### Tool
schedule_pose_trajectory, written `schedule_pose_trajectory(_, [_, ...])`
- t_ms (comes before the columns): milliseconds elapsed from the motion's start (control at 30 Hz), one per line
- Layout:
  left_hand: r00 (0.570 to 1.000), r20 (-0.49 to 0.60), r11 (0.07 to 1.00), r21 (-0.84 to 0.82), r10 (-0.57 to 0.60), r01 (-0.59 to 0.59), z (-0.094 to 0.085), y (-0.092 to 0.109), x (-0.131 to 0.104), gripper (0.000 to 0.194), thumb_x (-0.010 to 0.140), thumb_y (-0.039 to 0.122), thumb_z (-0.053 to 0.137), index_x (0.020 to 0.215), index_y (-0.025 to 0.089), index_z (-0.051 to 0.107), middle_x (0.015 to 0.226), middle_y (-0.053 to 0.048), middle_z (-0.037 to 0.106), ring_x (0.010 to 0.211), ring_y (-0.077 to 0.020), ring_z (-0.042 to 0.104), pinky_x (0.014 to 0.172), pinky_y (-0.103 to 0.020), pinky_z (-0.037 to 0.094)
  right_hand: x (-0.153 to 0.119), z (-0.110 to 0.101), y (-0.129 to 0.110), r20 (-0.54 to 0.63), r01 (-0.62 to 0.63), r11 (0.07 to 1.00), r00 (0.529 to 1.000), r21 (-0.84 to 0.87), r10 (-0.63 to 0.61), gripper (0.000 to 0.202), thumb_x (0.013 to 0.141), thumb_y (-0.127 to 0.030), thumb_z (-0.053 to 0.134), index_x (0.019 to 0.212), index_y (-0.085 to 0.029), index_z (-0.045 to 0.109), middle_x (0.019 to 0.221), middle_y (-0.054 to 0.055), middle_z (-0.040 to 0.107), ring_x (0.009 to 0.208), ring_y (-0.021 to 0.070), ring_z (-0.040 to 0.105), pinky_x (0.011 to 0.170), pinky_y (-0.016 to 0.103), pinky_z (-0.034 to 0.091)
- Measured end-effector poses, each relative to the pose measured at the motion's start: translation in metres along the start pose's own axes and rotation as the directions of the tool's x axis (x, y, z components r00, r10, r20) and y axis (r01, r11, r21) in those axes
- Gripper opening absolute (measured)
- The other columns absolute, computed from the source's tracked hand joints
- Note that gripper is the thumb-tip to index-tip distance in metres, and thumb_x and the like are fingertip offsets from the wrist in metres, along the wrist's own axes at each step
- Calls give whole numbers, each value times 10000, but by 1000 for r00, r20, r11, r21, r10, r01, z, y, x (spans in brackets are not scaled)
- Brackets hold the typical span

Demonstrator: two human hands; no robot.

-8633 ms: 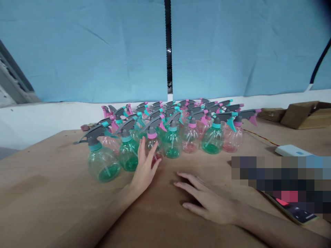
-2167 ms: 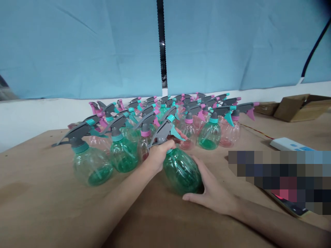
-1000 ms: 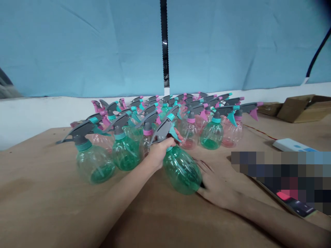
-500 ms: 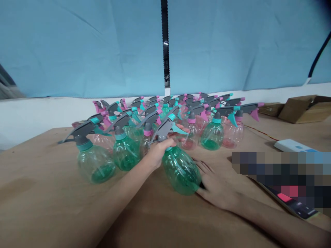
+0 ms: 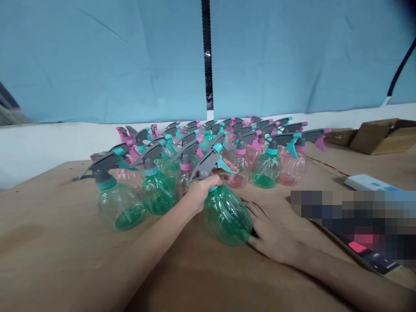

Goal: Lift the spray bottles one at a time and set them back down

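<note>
My left hand (image 5: 199,190) is wrapped round the neck of a green spray bottle (image 5: 227,216) with a grey head and turquoise trigger. The bottle leans, its head up and to the left, its base to the lower right. My right hand (image 5: 264,232) lies low on the table beside the bottle's base, fingers spread, partly hidden behind the bottle. Close by on the left stand a green bottle (image 5: 159,190) and a clear-green bottle (image 5: 120,208). Behind them are several more spray bottles, green and pink, among them a green one (image 5: 266,169) and a pink one (image 5: 293,167).
The wooden table (image 5: 58,242) reaches back to a white ledge and a blue curtain (image 5: 130,60). At the right are an open cardboard box (image 5: 383,136), a white power strip (image 5: 370,183) with a cable, and a phone (image 5: 373,255) beside a blurred-out area.
The held bottle's head has tipped slightly down in my left hand. My right hand has stayed almost still.
</note>
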State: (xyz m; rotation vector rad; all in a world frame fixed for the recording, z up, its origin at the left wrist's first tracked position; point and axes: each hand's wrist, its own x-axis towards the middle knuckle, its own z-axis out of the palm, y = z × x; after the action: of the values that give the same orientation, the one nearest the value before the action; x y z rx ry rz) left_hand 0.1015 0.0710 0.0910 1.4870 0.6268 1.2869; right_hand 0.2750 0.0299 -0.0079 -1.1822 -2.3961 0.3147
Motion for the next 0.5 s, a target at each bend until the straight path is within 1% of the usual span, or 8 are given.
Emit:
schedule_pose_trajectory(133, [1000,-3,1000,-14,-5,5,-1,-3,-1,226,556,151,519,738,191,648,727,-18,643,794,-234,616,771,-400,467,0,1,1,15,-3,1000,1000,-28,3,473,842,-307,472,1290,-157,434,1317,134,448,1286,275,298,1068,484,229])
schedule_pose_trajectory(233, [999,-39,1000,-21,5,-5,-1,-4,-2,179,552,131,529,687,187,632,670,-4,617,726,-208,609,766,-385,463,-1,3,2,18,-1,1000,1000,-22,2,473,841,-294,468,1296,-172,425,1335,121,434,1298,266,284,1076,483,212])
schedule_pose_trajectory(300, [999,-51,1000,10,2,-2,-1,-4,-2,196,563,130,527,709,191,643,697,-11,635,758,-219,611,769,-388,463,-1,4,3,-3,-4,1000,1000,5,4,482,829,-289,481,1295,-185,415,1326,118,445,1290,275,297,1068,501,218])
schedule_pose_trajectory(400, [999,-8,999,18,-33,33,0,-1,-2,247,587,156,523,786,197,664,805,-34,675,892,-254,609,814,-414,456,0,3,1,-47,1,996,999,89,4,542,796,-265,525,1310,-198,367,1298,125,468,1248,295,355,1030,519,276])
schedule_pose_trajectory(467, [998,6,998,11,-66,66,-1,1,-1,243,605,182,534,805,197,671,836,-36,685,931,-261,610,879,-436,429,0,1,-2,-63,26,985,998,173,-15,627,771,-271,574,1337,-223,309,1298,118,467,1214,301,396,994,513,326])
schedule_pose_trajectory(500, [997,-1,997,11,-74,74,-1,1,-1,238,614,190,542,814,198,672,844,-34,688,938,-260,614,908,-442,414,1,0,-3,-67,35,977,998,213,-21,694,753,-299,612,1355,-241,273,1312,111,455,1212,307,398,985,515,337])
